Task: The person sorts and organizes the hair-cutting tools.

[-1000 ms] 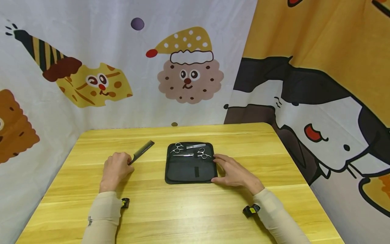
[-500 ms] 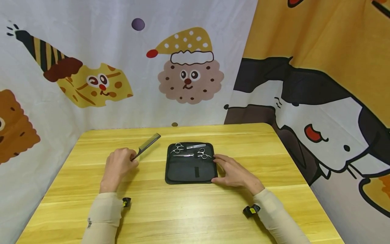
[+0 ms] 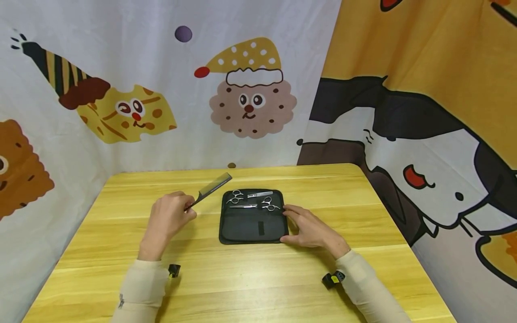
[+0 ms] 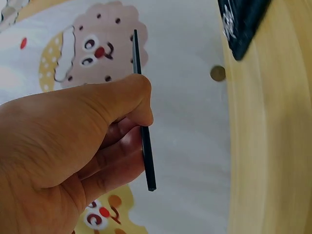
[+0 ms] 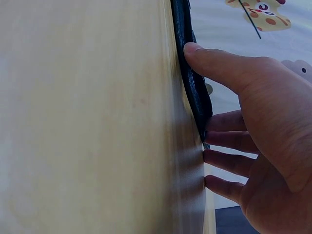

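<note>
My left hand (image 3: 169, 220) pinches a dark comb (image 3: 215, 185) by its thin tail, holding it tilted above the table left of the case. In the left wrist view the comb (image 4: 149, 161) appears edge-on between thumb and fingers. A black zip-style case (image 3: 240, 229) lies open and flat at mid-table. Inside it, one pair of silver scissors (image 3: 260, 194) has its handles to the left; another pair of scissors (image 3: 243, 206) has its handles to the right. With thumb and fingertips spread, my right hand (image 3: 310, 228) rests against the case's right edge.
The wood-grain table (image 3: 242, 282) reaches back to a printed curtain (image 3: 161, 54) with cartoon figures. A small black wrist device (image 3: 332, 279) sits by the right sleeve, and a similar device (image 3: 174, 270) by the left one.
The left hand has moved right with the comb, raising it and bringing its toothed end close to the case's back left corner. The right hand and case have stayed put.
</note>
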{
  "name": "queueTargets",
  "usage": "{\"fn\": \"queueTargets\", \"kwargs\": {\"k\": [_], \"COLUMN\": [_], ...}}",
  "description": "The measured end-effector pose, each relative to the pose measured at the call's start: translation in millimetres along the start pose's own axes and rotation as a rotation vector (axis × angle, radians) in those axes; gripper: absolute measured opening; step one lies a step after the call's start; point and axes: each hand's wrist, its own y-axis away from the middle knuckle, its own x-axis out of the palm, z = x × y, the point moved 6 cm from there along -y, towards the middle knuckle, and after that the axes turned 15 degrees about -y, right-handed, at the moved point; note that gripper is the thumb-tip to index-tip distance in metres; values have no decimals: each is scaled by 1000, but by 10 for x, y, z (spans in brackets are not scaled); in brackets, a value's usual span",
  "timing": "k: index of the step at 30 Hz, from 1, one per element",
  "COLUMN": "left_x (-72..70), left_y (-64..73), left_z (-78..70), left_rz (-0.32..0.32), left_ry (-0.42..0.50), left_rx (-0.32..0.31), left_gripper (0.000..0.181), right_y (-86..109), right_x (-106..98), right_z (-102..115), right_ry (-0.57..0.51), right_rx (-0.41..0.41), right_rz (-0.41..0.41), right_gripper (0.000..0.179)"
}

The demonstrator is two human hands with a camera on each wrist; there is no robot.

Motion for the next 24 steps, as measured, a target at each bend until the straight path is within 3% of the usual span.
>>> {"fn": "queueTargets", "kwargs": {"k": [4,16,24], "left_x": [-53,-148,-128], "left_y": [-12,-8,11], "left_z": [-140,-583,-807], "left_rz": [-27,-115,-99], "left_ry": [-6,-21,-62], "left_rx": [40,181,242], "left_gripper": [14,19,17], "right_y": [2,-5,-4], "right_x": [-5,5,7], "right_z": [7,-3,-6], "right_ry": [-1,-5,0], "right_rx": [-11,-25,-23], "right_rz": [-5,-8,-8], "right_gripper": [82,82,82]}}
